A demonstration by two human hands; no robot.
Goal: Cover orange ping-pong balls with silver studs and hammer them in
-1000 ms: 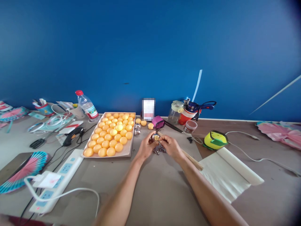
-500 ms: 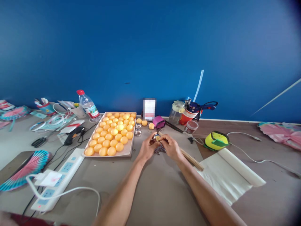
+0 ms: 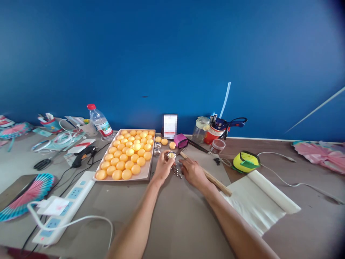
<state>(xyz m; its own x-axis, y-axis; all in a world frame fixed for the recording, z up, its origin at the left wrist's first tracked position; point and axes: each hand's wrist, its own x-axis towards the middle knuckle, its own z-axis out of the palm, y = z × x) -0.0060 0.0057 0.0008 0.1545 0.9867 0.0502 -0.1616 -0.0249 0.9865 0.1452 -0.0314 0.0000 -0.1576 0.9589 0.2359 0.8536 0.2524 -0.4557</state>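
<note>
My left hand [image 3: 163, 167] is closed around a yellow-orange ball partly covered with small silver beads [image 3: 171, 155], its bare patch facing up. My right hand [image 3: 192, 172] is low over the table, fingers bent and close together beside a scatter of loose silver beads [image 3: 177, 170]. Whatever those fingertips pinch, if anything, is too small to make out. Beneath the right wrist runs a long wooden stick [image 3: 219, 184]. Two silver-covered balls [image 3: 157, 149] stand behind my left hand, near a few plain orange balls [image 3: 164, 141].
To the left lies a shallow tray [image 3: 148, 169] of orange balls, with a power strip [image 3: 64, 208] and a water bottle [image 3: 101, 124] beyond. A purple roll [image 3: 180, 140], glass jar [image 3: 201, 130], red cup [image 3: 212, 134], yellow-green roll [image 3: 245, 162] and white cloth [image 3: 256, 201] are farther right.
My hands have come apart. The left has kept the beaded ball and shifted slightly left; the right has left the ball and dropped to the loose beads.
</note>
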